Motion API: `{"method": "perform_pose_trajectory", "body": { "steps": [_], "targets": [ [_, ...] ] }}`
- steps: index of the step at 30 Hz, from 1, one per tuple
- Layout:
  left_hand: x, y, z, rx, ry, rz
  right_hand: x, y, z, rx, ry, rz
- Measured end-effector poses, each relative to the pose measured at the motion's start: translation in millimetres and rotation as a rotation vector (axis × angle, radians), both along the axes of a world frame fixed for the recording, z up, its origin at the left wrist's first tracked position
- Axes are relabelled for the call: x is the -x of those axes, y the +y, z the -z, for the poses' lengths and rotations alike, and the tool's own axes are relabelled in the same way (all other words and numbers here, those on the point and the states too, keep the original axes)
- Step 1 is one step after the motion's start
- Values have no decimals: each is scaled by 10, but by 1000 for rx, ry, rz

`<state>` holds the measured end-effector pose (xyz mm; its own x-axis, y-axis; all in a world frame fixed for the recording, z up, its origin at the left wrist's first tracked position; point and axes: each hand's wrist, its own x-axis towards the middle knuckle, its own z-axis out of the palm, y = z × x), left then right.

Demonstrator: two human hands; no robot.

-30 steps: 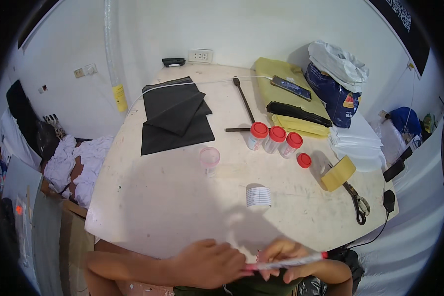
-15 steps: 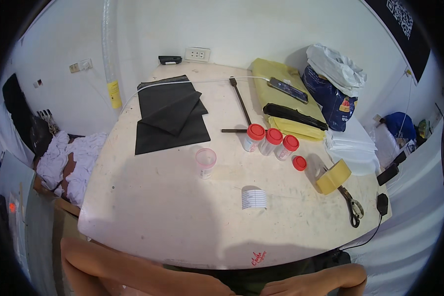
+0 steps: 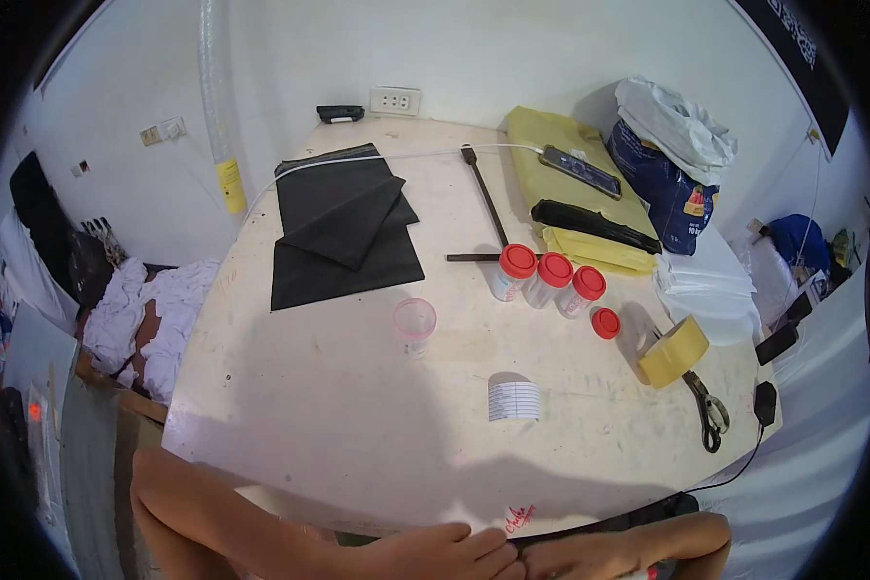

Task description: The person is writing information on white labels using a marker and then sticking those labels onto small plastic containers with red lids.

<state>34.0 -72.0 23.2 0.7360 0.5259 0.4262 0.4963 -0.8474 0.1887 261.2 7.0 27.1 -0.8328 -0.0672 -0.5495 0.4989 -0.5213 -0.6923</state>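
Note:
My left hand (image 3: 443, 553) and my right hand (image 3: 582, 557) meet at the table's near edge, low in the view. Both have curled fingers; whatever is between them, if anything, is hidden. Nearest on the tabletop lies a small curled white label (image 3: 514, 400) with printed lines. Beyond it, to the left, stands a clear plastic specimen cup (image 3: 415, 326) without a lid. Three similar cups with red screw lids (image 3: 554, 271) stand in a row farther right. A loose red lid (image 3: 605, 323) lies beside them.
At right are a yellow tape roll (image 3: 674, 352) and scissors (image 3: 710, 414). Folded black fabric (image 3: 343, 237) lies at left. Behind the cups are a dark metal bar (image 3: 485, 198), a yellow package (image 3: 565, 145), a phone (image 3: 580, 172) on a white cable and a blue-and-white sack (image 3: 659, 188).
Both hands have risen farther into view at the table's near edge, their fingers now showing more. The view has shifted slightly; the things on the table keep their places.

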Motion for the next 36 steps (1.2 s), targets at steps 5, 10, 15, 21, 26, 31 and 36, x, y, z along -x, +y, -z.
{"method": "perform_pose_trajectory", "body": {
  "steps": [5, 10, 15, 21, 26, 31, 36],
  "targets": [
    [237, 92, 154, 1229, -149, 503, 190, -299, -570, -1038, 806, 276],
    [724, -7, 41, 1136, -497, -226, -956, 198, 30, -1581, 444, 417],
    [866, 341, 403, 93, 146, -685, -49, 814, 114, -1992, 409, 2],
    [741, 327, 499, -254, 230, -697, 153, 894, 422, -1808, 465, -97],
    [233, 233, 587, -162, 263, -385, 327, 919, 386, -1647, 563, -166],
    [45, 262, 585, -40, 243, -341, 236, 955, 446, -1486, 557, -153],
    [-5, 255, 649, -19, 141, -394, 249, 953, 598, -898, 608, 493]
  ]
}}
